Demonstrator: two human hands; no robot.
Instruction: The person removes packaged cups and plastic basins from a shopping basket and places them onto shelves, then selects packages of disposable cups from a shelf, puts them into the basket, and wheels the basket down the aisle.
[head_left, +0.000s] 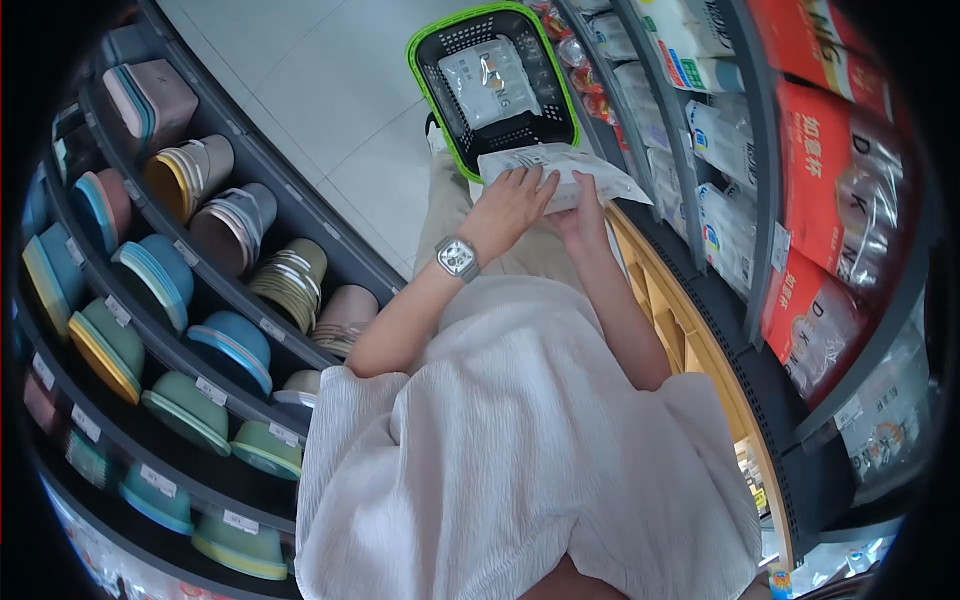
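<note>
A white plastic packet (560, 170) with grey printing is held in front of my body, partly over the near end of the shopping basket. My left hand (512, 205), with a watch (457, 257) on its wrist, lies across the packet's near left side, fingers curled over it and thumb hidden. My right hand (583, 215) grips the packet's near edge, thumb on top and the other fingers partly hidden beneath. Beyond the packet, the black basket with a bright green rim (413, 60) holds another clear-and-white packet (490, 82) with large lettering.
Shelves of stacked plastic bowls (232, 350) and cups or bins (290, 285) line my left. To my right, shelves carry white packets (722, 140) and red-and-clear bags of cups (835, 190). A wooden-edged rack (690, 340) runs close by my right arm. Pale floor tiles (330, 90) show between.
</note>
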